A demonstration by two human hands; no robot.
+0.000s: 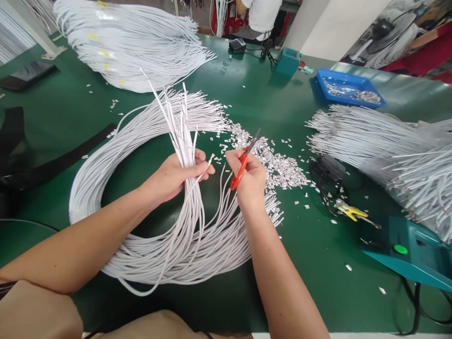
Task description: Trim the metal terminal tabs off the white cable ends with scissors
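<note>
My left hand (pixel 180 176) is wrapped round a bunch of white cables (pixel 181 136), whose ends stand up above it. One cable end (pixel 211 161) sticks out to the right between its thumb and fingers. Just to the right, my right hand (pixel 249 179) holds red-handled scissors (pixel 243 167), their blades pointing up and to the right, apart from the cables. Beneath both hands a large coil of white cables (pixel 86 188) curves over the green table (pixel 318 282). Small silvery scraps (pixel 282 167) lie scattered beyond and beside my right hand.
More cable bundles lie at the back left (pixel 134 47) and right (pixel 374 141). A blue tray (pixel 353 89) holds scraps. At the right are yellow-handled cutters (pixel 353 212), a black adapter (pixel 328 168) and a teal device (pixel 409 254). A person (pixel 263 16) is in the background.
</note>
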